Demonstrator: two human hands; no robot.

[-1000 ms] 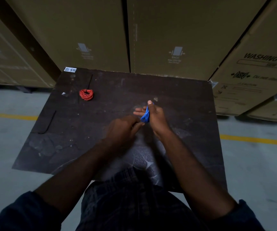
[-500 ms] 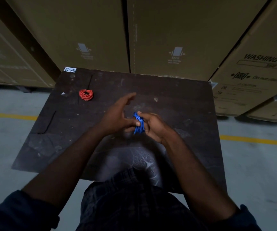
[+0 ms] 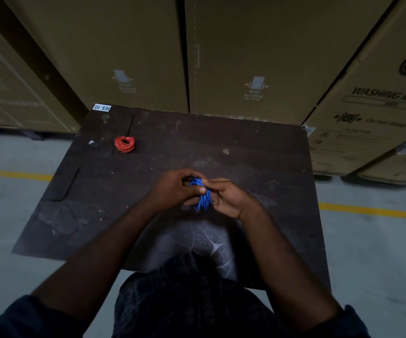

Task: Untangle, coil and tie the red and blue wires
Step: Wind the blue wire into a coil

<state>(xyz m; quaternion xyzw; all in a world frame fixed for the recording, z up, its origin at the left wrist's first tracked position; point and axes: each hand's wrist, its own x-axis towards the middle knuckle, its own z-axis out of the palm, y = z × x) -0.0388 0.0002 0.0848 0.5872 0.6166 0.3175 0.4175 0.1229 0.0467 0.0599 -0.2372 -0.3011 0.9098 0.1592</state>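
Hands first: your left hand (image 3: 172, 189) and right hand (image 3: 231, 198) meet just above the middle of the bench (image 3: 245, 147), both wrapped on the blue wire (image 3: 204, 198). It's bunched into a tight upright coil between your palms. Your right fingers (image 3: 215, 182) curl round its side, and your left thumb presses across the top loops. Whether a tie is on it yet, you can't tell from here; the hands cover too much.

Further out, a dark strip (image 3: 67, 184) lies flat near the left edge. Beyond that, the red wire (image 3: 124, 144) sits in the far-left corner as a neat round coil, well apart from your hands, with a thin dark tail running off it toward the far edge. Cardboard boxes (image 3: 255, 57) wall off the back.

So red looks done, coiled and probably tied. Blue is untangled and coiled, and securing it is what's left.

Against half a second ago, your left hand has closed in. Its fingers stood spread and lifted beside the coil, and now they clamp over it. The red coil hasn't budged.
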